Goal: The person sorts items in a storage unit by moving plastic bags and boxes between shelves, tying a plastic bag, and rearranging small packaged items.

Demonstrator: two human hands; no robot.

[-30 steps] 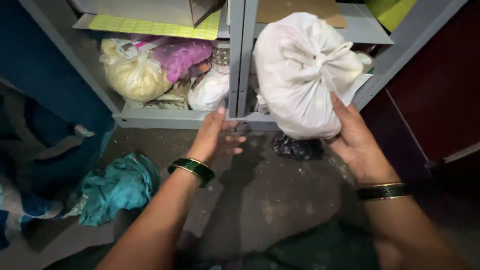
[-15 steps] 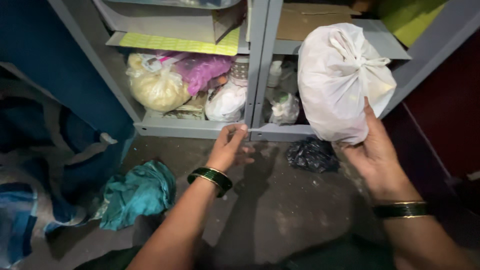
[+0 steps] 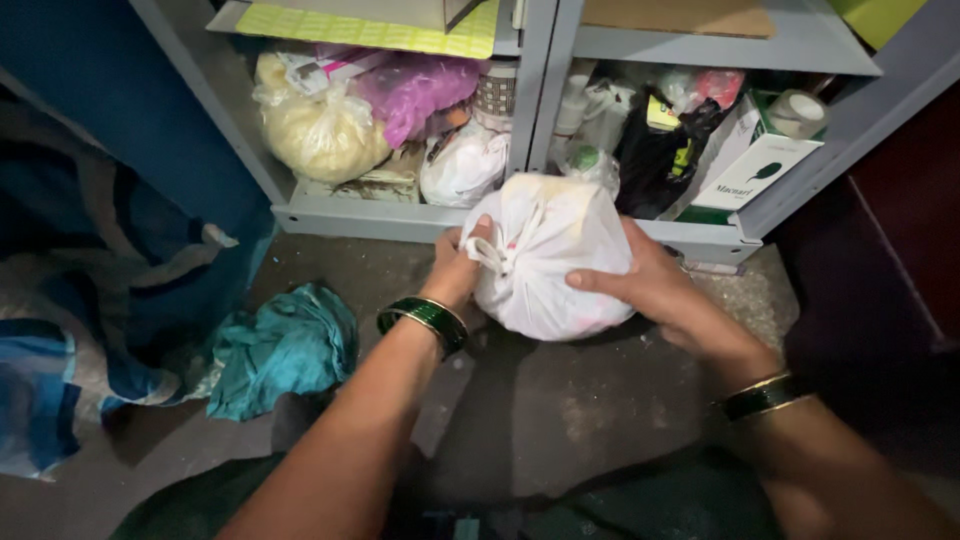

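Both hands clasp a knotted white bag [image 3: 550, 260] on the floor [image 3: 560, 420] by the shelf's [image 3: 400, 218] front edge: left hand [image 3: 458, 268] gripping its side, right hand [image 3: 650, 285] spread around it

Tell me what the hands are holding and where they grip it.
Both hands hold a tied white plastic bag: the left hand at its knotted side, the right hand cupping the opposite side.

Left hand [image 3: 455, 272], right hand [image 3: 655, 285] apparently cupped, gripping
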